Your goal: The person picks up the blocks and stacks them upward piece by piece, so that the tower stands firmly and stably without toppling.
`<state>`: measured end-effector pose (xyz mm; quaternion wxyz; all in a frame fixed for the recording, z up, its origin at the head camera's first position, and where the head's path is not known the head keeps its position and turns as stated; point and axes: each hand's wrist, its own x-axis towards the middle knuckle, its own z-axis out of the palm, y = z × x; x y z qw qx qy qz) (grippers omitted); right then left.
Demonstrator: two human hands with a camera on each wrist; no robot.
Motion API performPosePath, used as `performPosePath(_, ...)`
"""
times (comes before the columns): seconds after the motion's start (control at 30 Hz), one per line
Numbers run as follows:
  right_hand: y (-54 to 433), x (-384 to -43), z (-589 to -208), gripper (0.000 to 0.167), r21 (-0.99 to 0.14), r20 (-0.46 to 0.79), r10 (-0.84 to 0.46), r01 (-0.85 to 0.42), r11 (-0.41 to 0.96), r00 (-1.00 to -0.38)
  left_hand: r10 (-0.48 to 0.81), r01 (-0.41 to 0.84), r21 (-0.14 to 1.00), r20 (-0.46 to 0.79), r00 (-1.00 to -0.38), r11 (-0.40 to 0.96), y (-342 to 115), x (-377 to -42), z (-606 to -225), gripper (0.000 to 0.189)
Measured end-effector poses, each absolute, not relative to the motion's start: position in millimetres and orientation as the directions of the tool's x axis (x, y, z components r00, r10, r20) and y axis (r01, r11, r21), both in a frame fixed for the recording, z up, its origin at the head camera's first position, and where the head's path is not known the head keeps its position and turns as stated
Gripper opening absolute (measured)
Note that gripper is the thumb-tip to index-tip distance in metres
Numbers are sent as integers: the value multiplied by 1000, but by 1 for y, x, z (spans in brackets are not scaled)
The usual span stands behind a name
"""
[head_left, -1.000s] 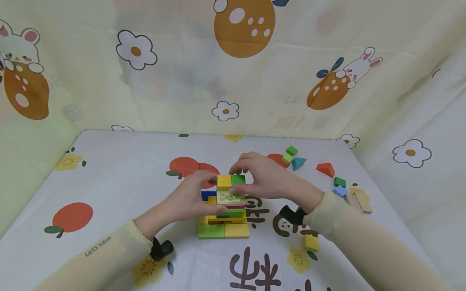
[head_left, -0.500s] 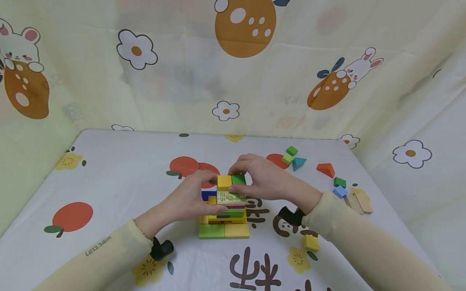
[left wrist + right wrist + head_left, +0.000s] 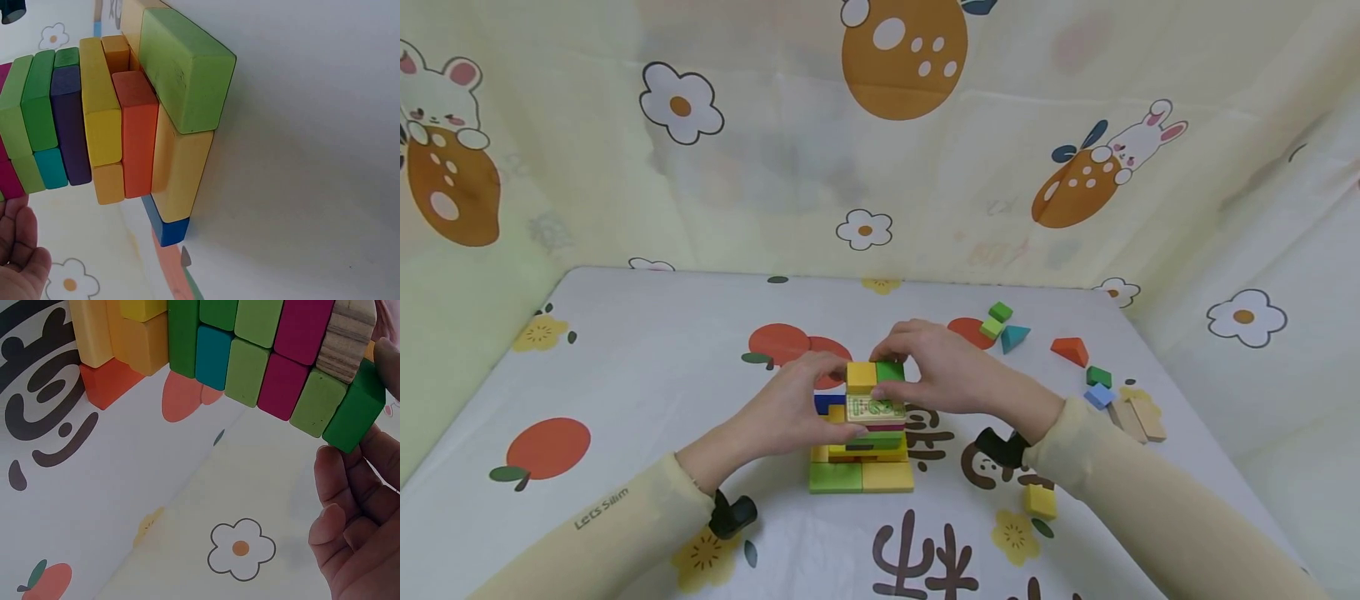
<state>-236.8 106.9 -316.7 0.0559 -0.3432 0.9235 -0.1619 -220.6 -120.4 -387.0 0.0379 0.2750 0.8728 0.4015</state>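
Observation:
A tower of coloured wooden blocks (image 3: 861, 477) stands on the table, with a light green and a pale yellow block at its front base. My left hand (image 3: 778, 412) holds the upper tower from the left, thumb across the front and fingers behind. My right hand (image 3: 943, 367) pinches a green block (image 3: 892, 370) at the top right, thumb in front and fingers at the back. Beside it sits a yellow block (image 3: 861, 377), above a printed wooden block (image 3: 863, 409). In the right wrist view, fingertips touch the green block (image 3: 356, 415). The left thumb is outside the left wrist view.
Loose blocks lie to the right: a teal triangle (image 3: 1014, 337), an orange triangle (image 3: 1071, 350), a blue block (image 3: 1100, 395) and several others. A yellow block (image 3: 1041, 501) lies nearer, below the right wrist. A patterned curtain (image 3: 760, 167) hangs behind the table.
Almost nothing differs. My right hand has sunk very slightly, while the left hand and the tower keep their places.

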Motion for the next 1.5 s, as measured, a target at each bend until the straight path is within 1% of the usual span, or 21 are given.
performPosePath(0.33,108,-238,-318,38,-347,12,-658,-621,703,-752,510,447,728,156,-846,519,-121,-220,-387,57)
performPosePath(0.5,110,-238,-317,42,-345,16,-659,-623,703,-752,509,445,731,156,-847,517,-120,-220,-387,58)
performPosePath(0.6,119,-237,-313,44,-354,47,-648,-620,701,-760,511,444,734,154,-846,513,-119,-220,-388,58)
performPosePath(0.67,131,-240,-308,40,-376,99,-633,-618,691,-768,512,446,731,154,-845,517,-119,-219,-387,58)
performPosePath(0.77,159,-252,-298,33,-419,174,-545,-563,712,-820,504,448,719,156,-849,532,-119,-218,-386,59)
performPosePath(0.83,185,-265,-294,32,-458,190,-445,-480,748,-875,502,452,712,160,-850,537,-120,-218,-386,60)
performPosePath(0.9,211,-281,-295,34,-486,148,-314,-345,803,-938,500,452,712,163,-851,537,-120,-218,-386,59)
performPosePath(0.97,236,-298,-306,37,-487,75,-202,-213,847,-976,500,450,717,162,-851,533,-119,-217,-386,59)
performPosePath(1.03,254,-313,-325,37,-453,-6,-135,-118,884,-991,498,447,721,161,-852,530,-120,-217,-387,60)
performPosePath(1.07,260,-320,-336,38,-427,-44,-122,-92,900,-991,497,443,723,159,-853,530,-120,-217,-387,60)
performPosePath(1.17,270,-338,-370,40,-322,-106,-153,-112,940,-983,492,431,733,151,-857,526,-120,-217,-388,60)
performPosePath(1.3,268,-350,-400,45,-127,-110,-195,-181,975,-975,495,427,746,150,-856,512,-119,-217,-388,60)
performPosePath(1.4,262,-354,-411,50,-16,-112,-177,-176,984,-978,495,430,739,151,-856,518,-119,-217,-388,61)
performPosePath(1.5,253,-355,-413,48,1,-111,-159,-160,987,-981,492,434,727,152,-857,532,-120,-218,-389,61)
